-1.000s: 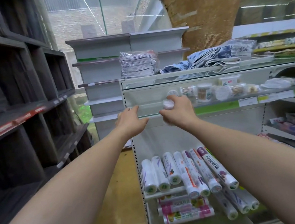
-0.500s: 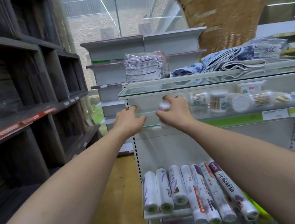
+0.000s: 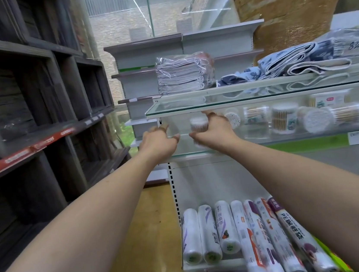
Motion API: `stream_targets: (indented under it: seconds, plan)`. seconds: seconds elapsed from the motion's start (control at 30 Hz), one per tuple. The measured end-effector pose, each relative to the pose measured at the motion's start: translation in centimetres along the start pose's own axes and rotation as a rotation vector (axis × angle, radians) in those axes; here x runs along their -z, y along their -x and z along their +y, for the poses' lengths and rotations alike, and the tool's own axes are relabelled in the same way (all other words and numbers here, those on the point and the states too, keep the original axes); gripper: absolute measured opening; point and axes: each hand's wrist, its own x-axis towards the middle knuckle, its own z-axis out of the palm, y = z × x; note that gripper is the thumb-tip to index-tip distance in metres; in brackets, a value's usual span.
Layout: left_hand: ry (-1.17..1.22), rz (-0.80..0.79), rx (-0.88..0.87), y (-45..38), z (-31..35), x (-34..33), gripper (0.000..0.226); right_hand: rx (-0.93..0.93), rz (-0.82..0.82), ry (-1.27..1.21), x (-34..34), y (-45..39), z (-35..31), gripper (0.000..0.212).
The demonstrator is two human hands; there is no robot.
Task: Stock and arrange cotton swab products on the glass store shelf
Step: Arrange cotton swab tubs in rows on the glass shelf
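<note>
A round clear tub of cotton swabs point(image 3: 199, 126) stands upright on the lower glass shelf point(image 3: 265, 141), inside the grip of the right hand point(image 3: 213, 131), white tips on top, brown sticks showing through its wall. Just right of the grip, more swab tubs point(image 3: 281, 118) follow in a row, some upright, some tipped with white ends forward. The upper glass shelf point(image 3: 215, 103) lies just above the grip.
</note>
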Motion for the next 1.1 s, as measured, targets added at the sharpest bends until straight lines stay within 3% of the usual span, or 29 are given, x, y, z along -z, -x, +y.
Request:
stream_targets:
  seconds: [0.2,0.37,0.47,0.57,0.77,0.93,1.1]
  plan:
    - [0.039,-0.016,-0.023,-1.4,-1.1,0.1,0.068,-0.018,-0.144,-0.009,-0.6,-1.1,-0.8,0.097]
    - [0.060,-0.003,-0.057,-1.9,-1.9,0.4,0.062,-0.078,-0.084,0.036,-1.0,-1.7,-0.8,0.108]
    - [0.053,0.001,-0.067,-2.6,-2.4,0.5,0.063,-0.106,-0.027,0.083,-1.2,-2.1,-1.1,0.090]
    - [0.042,-0.006,-0.058,-3.3,-2.9,0.6,0.066,-0.140,-0.052,-0.040,-1.7,-2.7,-1.2,0.070]
    - [0.058,0.022,-0.035,-4.0,-3.4,0.3,0.063,-0.141,-0.091,-0.070,-2.0,-3.2,-1.3,0.051]
    - [0.051,0.030,-0.024,-4.3,-3.4,-0.1,0.061,-0.126,-0.002,-0.063,-3.5,-3.9,-1.3,0.085]
    - [0.064,0.023,-0.034,-4.7,-3.8,-0.1,0.061,-0.151,-0.060,-0.220,-2.9,-4.5,-1.1,0.042]
